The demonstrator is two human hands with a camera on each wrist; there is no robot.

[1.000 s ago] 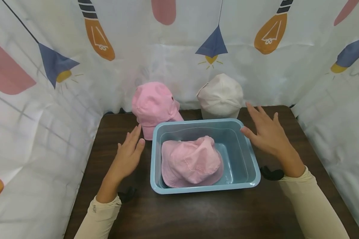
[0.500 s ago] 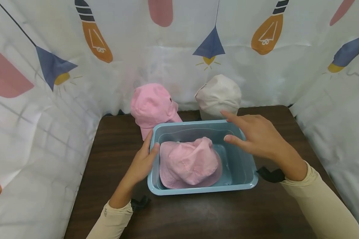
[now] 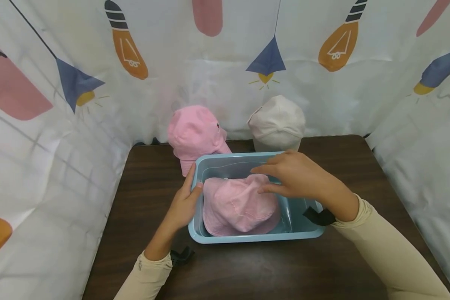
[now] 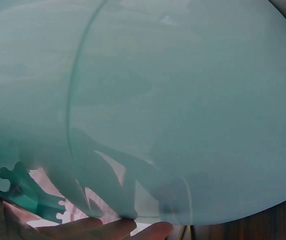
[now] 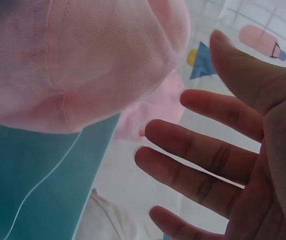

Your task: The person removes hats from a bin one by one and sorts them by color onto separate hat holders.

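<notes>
A light blue plastic basin (image 3: 255, 238) stands on the dark table, with a pale pink wide-brimmed hat (image 3: 240, 204) lying in its left part. My left hand (image 3: 181, 206) holds the basin's left rim, thumb over the edge and fingers along the outer wall. In the left wrist view the wall (image 4: 182, 100) fills most of the picture, with fingertips at the bottom. Over the basin, my right hand (image 3: 292, 177) reaches to the hat's crown with its fingers parted. The right wrist view shows these fingers (image 5: 197, 145) apart from the hat, holding nothing.
Behind the basin, a brighter pink cap (image 3: 195, 131) sits at the left and a cream cap (image 3: 279, 121) at the right. A white curtain (image 3: 210, 71) printed with lamps and bulbs closes off the back and sides of the table (image 3: 247, 271).
My left hand has moved right onto the basin's rim. My right hand has swung left, from beyond the right rim to above the hat. The basin and caps stay in place.
</notes>
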